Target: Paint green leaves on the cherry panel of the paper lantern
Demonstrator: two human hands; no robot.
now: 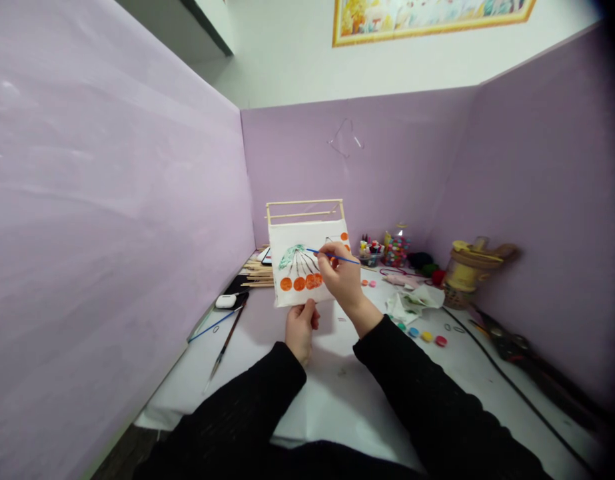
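Note:
A white painted panel (307,232) on a light wooden stick frame (304,202) stands tilted up in front of me. It bears orange discs along the bottom and right, dark fanned lines and a green patch at the top of the fan. My left hand (300,325) is closed at the panel's lower edge, thumb in front, gripping it. In my right hand (343,275) a thin blue paintbrush (345,259) is pinched, its tip pointing left at the green patch. Whether the tip touches the surface I cannot tell. My right hand covers part of the discs.
Left lie a dark-handled brush (232,331), another blue brush (212,326), a white earbud case (226,301) and wooden sticks (260,273). Right are paint pots (427,337), crumpled tissue (414,301), a jar of coloured balls (398,248), a yellow holder (461,273) and pliers (512,347). Purple partitions surround the table.

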